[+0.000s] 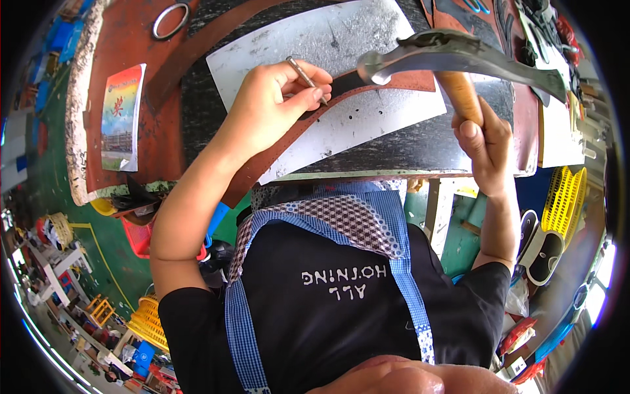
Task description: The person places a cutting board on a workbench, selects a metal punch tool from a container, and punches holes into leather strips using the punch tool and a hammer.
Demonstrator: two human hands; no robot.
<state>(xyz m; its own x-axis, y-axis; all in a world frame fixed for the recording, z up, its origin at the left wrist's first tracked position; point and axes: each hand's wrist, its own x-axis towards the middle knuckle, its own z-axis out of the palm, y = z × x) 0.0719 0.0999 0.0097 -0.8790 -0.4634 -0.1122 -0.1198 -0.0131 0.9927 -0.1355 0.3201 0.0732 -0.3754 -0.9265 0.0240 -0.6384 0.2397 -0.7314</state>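
Note:
My left hand [282, 105] grips a slim metal punch [298, 69], its tip down at a brown leather strip [279, 154] that has a row of small holes and a dark band [348, 82] along it. Beneath the strip lies a white board [275, 52], marked with dark specks and holes, on a black slab [459, 151]. My right hand [485, 141] is closed round the wooden handle of a hammer [459, 95]; the curved steel head is raised above the strip's right part, to the right of the punch.
A steel ring [161, 21], a colourful printed booklet [118, 118] and another brown strap [184, 52] lie at the left of the bench [92, 177]. Leather pieces [443, 13] lie at the back right. Below are a red basket [134, 233] and yellow baskets [564, 197].

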